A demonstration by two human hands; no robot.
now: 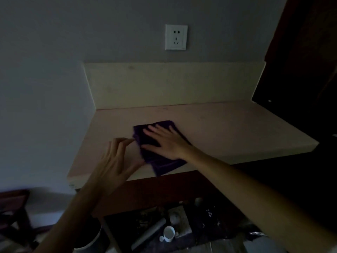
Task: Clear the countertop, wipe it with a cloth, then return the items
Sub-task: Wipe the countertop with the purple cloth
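A dark purple cloth (160,164) lies folded on the pale countertop (228,128), near its front edge. My right hand (164,141) rests flat on the cloth with fingers spread, pressing it down. My left hand (116,159) hovers just left of the cloth, fingers apart, its fingertips touching or nearly touching the cloth's left edge. The scene is dim. Nothing else stands on the countertop.
A pale backsplash (173,84) runs behind the counter, with a white wall socket (176,37) above it. A dark cabinet (300,70) borders the right side. Below the counter, a white cup (168,233), a bottle and other items sit in a dark area.
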